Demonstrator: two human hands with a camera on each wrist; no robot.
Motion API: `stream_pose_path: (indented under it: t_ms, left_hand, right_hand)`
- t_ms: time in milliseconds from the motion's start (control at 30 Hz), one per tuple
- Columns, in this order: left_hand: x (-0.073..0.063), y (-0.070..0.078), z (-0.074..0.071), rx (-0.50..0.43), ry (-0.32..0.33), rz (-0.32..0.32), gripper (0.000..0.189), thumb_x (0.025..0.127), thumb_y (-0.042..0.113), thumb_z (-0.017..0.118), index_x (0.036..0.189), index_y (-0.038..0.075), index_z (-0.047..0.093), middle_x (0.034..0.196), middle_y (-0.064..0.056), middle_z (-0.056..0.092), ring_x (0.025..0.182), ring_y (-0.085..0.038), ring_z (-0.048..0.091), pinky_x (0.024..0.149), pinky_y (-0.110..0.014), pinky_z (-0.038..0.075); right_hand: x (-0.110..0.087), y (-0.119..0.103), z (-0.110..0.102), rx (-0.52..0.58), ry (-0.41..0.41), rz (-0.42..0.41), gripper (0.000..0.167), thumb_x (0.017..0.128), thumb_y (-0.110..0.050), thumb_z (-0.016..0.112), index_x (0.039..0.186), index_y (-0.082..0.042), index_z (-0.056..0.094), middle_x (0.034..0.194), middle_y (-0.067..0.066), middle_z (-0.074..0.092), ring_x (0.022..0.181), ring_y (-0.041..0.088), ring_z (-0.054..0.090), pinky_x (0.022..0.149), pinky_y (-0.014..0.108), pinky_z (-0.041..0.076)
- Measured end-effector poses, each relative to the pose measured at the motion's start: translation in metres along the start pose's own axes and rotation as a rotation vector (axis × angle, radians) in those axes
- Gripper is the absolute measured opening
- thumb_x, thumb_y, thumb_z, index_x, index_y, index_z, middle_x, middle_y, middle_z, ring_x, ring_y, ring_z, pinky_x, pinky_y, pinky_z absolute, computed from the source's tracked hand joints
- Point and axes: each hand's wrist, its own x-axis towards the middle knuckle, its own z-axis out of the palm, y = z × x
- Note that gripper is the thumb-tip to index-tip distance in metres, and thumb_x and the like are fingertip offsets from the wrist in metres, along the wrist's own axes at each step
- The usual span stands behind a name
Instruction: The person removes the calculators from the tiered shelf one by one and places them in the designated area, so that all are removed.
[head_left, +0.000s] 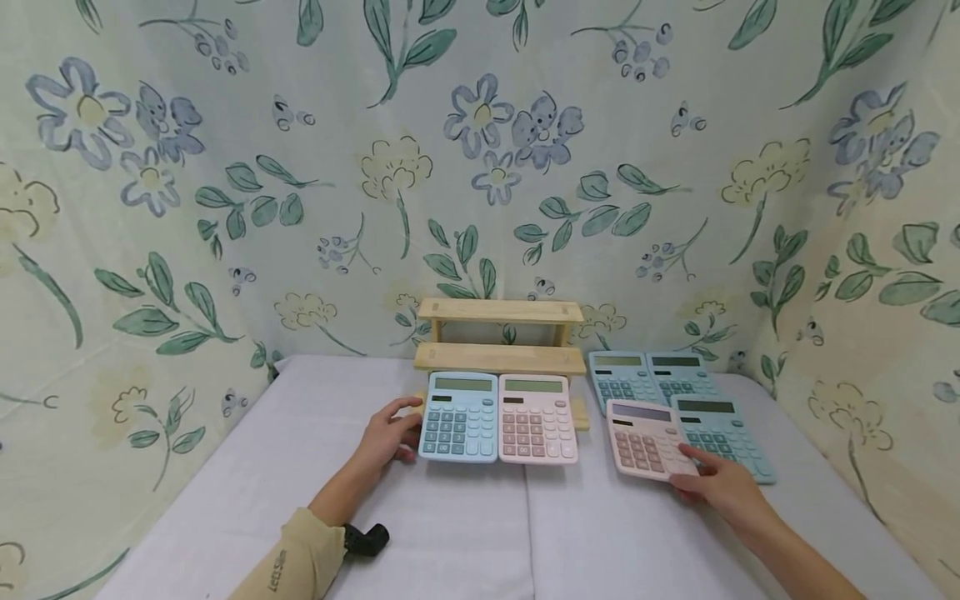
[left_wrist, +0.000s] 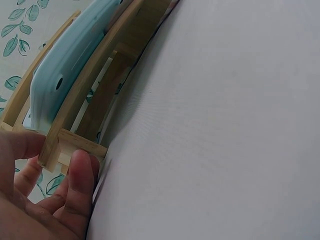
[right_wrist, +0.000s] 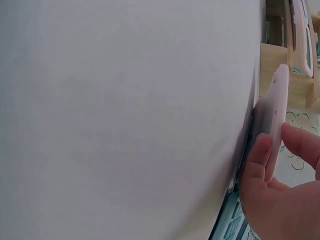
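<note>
Left hand [head_left: 390, 433] resting at the left edge of the blue calculator [head_left: 459, 416], fingers loosely bent, thumb and fingertips [left_wrist: 80, 172] touching the end of the wooden rack [head_left: 500, 337] rather than clamping anything. Blue calculator propped on the rack's lowest step, pink calculator [head_left: 537, 417] touching it on the right. Further right, flat on the grey tablecloth [head_left: 480, 533]: two teal calculators [head_left: 651, 377] side by side at the back, a second pink calculator [head_left: 647, 438] and another teal one [head_left: 722, 425] in front. Right hand [head_left: 720, 487] pinching that second pink one by its near right corner, thumb on top, fingers [right_wrist: 257, 160] underneath, edge lifted slightly off the cloth.
</note>
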Motion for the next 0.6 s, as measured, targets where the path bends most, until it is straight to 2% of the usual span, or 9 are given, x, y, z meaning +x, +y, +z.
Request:
stream_pose_path:
  t_ms: [200, 600]
  left_hand:
    - [-0.0004, 0.0012, -0.0007, 0.003, 0.007, -0.009, 0.038, 0.095, 0.023, 0.063, 0.134, 0.021, 0.06, 0.101, -0.01, 0.074, 0.069, -0.018, 0.067, 0.053, -0.03, 0.053]
    - [-0.0002, 0.0019, -0.0002, 0.006, -0.007, -0.003, 0.038, 0.096, 0.024, 0.063, 0.134, 0.021, 0.06, 0.104, -0.01, 0.074, 0.07, -0.018, 0.067, 0.055, -0.031, 0.053]
  right_hand:
    - [0.0041, -0.0038, 0.0027, -0.043, -0.006, -0.007, 0.088, 0.081, -0.021, 0.082, 0.153, 0.0, 0.035, 0.124, 0.032, 0.052, 0.083, 0.021, 0.063, 0.069, 0.028, 0.05]
    - [0.0075, -0.0077, 0.007, -0.074, 0.012, -0.028, 0.084, 0.084, -0.016, 0.079, 0.153, 0.0, 0.035, 0.128, 0.034, 0.049, 0.084, 0.022, 0.062, 0.069, 0.026, 0.048]
